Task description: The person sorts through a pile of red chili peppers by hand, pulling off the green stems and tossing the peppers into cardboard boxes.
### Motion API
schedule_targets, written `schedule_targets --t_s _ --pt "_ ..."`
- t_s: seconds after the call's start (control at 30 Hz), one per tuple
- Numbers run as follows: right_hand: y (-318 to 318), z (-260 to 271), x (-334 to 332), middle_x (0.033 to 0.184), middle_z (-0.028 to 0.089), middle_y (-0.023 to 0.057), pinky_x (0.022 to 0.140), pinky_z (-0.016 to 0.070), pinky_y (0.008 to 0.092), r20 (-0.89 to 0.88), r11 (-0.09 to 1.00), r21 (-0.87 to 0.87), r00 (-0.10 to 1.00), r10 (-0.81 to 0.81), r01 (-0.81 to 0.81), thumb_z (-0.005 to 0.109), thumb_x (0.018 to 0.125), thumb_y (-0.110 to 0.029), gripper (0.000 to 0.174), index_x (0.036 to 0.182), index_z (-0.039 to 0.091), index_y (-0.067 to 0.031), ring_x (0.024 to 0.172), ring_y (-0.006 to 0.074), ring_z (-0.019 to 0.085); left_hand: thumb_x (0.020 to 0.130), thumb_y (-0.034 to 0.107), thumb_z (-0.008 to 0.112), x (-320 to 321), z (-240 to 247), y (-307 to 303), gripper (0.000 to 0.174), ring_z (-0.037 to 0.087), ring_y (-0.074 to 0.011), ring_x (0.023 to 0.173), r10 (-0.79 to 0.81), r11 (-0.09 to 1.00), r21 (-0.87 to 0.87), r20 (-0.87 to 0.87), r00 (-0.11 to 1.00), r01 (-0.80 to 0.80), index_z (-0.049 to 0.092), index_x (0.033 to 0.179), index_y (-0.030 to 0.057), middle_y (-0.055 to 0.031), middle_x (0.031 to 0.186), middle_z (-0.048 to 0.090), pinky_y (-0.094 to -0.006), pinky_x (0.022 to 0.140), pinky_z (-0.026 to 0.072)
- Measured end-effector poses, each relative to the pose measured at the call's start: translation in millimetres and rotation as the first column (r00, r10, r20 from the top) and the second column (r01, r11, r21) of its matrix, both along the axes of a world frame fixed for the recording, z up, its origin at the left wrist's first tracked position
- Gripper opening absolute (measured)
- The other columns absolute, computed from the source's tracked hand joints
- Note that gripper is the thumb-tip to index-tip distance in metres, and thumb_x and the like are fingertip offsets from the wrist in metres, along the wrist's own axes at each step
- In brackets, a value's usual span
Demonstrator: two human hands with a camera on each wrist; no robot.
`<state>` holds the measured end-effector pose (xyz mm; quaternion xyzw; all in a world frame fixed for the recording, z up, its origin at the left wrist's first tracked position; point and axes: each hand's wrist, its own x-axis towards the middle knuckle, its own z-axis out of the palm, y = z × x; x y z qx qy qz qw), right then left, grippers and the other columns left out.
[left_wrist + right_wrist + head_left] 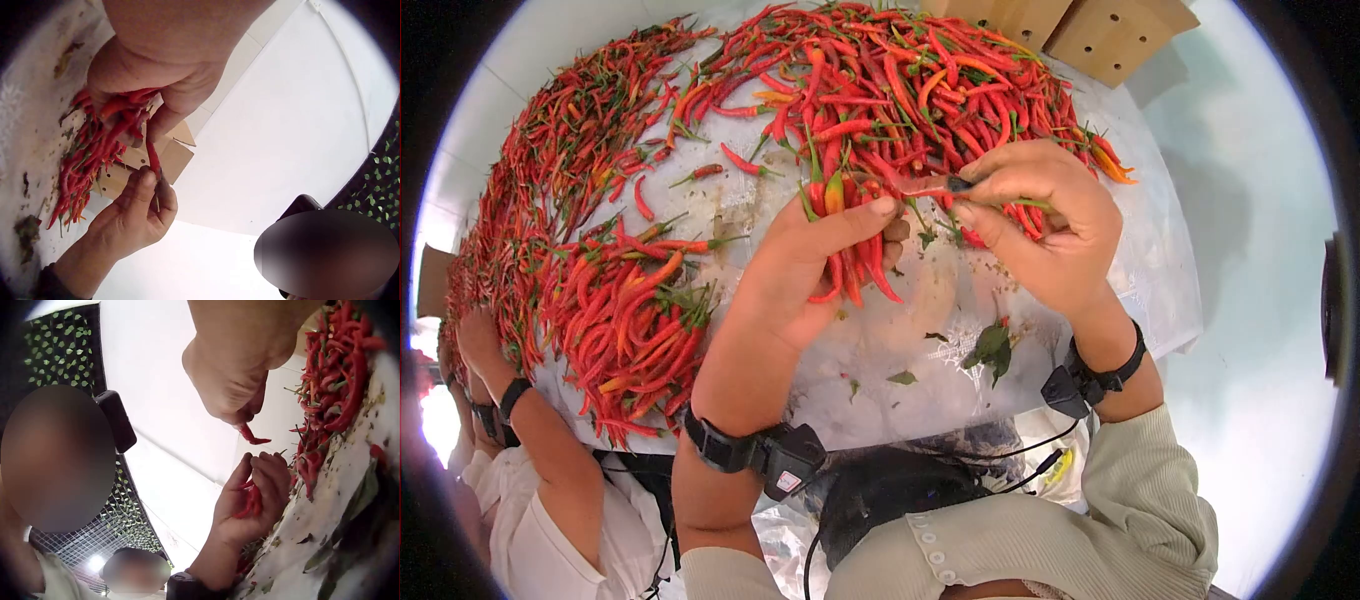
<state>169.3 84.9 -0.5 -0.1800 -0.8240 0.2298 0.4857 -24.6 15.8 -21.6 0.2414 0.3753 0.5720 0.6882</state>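
At the near side of the large heap (960, 100) of chillies, the left hand (800, 260) gripped a bunch (834, 200) of red ones under its thumb, and the right hand (1055, 225) pinched a single chilli (152, 155) near its stem end, tip toward the left hand. The step looked like gathering chillies one by one. Done well, it called for a light pinch that would not bruise the flesh, and for laying each one in line with the bunch, whose stems seemed mostly to point toward the heap. The left thumb needed to lift only a little, lest the lower chillies slip out.

How many the left palm held could not be counted, since fingers covered the middle. The single chilli was blurred in the head view, and the dark patch (958, 184) at the right fingertips could have been a nail, a cover or something held.

On the counter (880, 400), the leaves (992, 350) on the near side of the heap were worth keeping out of the bunch. A smaller pile (630, 330) lay left of the heap. Beyond the heap, cardboard boxes (1120, 35) were cut off by the frame, their contents out of sight.
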Motion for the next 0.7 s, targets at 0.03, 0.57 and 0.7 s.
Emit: schedule_targets --t_s 0.03,0.57,0.7 --pt "-1 -1 -1 0.085 0.065 0.0102 0.07 0.0493 0.0287 -0.038 0.999 -0.023 0.999 -0.023 0.022 0.072 0.067 0.002 0.019 0.085 0.065 -0.0018 0.079 0.0204 0.062 0.081 0.007 0.065 -1 -1 1 0.021 0.061 -0.0159 0.076 0.005 1.0 -0.015 -0.009 1.0 -0.005 0.056 0.098 0.0011 -0.0064 0.086 0.062 -0.0287 0.065 0.0501" --pt "151 190 -18 0.086 0.063 0.01 0.069 0.0519 0.0291 -0.516 0.597 0.44 0.734 -0.443 0.67 0.069 0.075 -0.009 0.017 0.091 0.064 -0.0034 0.075 0.022 0.064 0.078 0.004 0.065 0 -2 -4 0.03 0.06 -0.0174 0.079 0.007 1.0 -0.004 0.049 0.999 -0.007 0.055 0.106 0.0019 -0.0073 0.093 0.061 -0.0291 0.068 0.0499" --pt "170 162 -17 0.085 0.066 0.0103 0.072 0.0511 0.0338 -0.09 0.7 0.262 0.739 -0.668 0.664 0.069 0.074 -0.017 0.025 0.095 0.064 -0.0044 0.076 0.0234 0.064 0.079 0.003 0.064 -2 -3 -2 0.028 0.06 -0.0179 0.08 0.031 0.999 0.018 0.043 0.999 -0.032 0.054 0.105 0.0012 -0.0077 0.092 0.061 -0.0298 0.07 0.0506"
